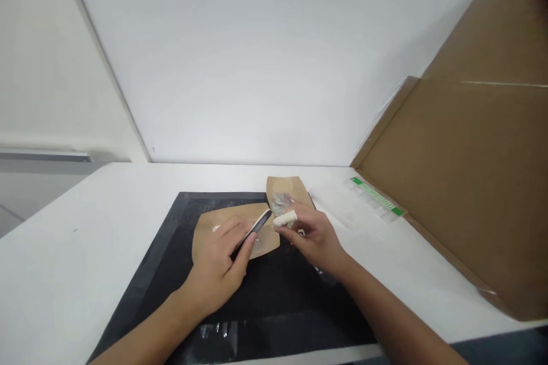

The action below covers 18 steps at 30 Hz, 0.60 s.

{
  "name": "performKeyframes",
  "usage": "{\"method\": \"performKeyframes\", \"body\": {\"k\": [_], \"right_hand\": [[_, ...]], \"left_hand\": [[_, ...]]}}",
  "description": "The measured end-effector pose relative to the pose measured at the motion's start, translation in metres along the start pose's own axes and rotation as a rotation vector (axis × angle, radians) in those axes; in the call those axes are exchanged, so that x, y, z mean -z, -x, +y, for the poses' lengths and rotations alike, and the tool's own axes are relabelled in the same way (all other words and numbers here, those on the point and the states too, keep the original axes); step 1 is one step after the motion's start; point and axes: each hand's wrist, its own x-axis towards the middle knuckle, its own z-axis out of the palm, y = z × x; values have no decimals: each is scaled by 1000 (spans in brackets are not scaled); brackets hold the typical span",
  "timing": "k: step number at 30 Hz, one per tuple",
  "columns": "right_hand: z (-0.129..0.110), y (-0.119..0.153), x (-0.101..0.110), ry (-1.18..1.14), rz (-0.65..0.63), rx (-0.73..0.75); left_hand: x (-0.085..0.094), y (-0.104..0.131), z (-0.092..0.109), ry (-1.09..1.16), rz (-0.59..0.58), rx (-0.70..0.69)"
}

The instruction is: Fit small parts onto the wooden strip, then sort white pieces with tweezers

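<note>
My left hand (226, 254) is closed on a slim, dark, flat object with a pale edge (257, 225), which slants up to the right. I cannot tell exactly what kind of thing it is. Close beside its tip, my right hand (315, 234) pinches a small off-white stick-shaped piece (285, 218) between thumb and fingers. Below the left hand lies a tan sheet (203, 236) with white bits on it. Behind the right hand, a second tan piece (286, 184) carries a crumpled, shiny clear wrapper (280, 203), partly hidden by the fingers.
A black mat (274, 296) with clear tape near its front edge covers part of the white table (77, 251). At right, a large cardboard panel (466, 171) leans up, with a green-and-clear plastic strip (377, 197) at its foot. A white wall (252, 68) stands behind.
</note>
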Motion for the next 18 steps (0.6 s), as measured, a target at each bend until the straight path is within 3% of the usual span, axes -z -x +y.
{"method": "performKeyframes", "body": {"k": [9, 18], "right_hand": [[-8, 5, -20, 348, 178, 141], [-6, 11, -34, 533, 229, 229]], "left_hand": [[-9, 2, -2, -1, 1, -49], [-11, 3, -2, 1, 6, -62]]}}
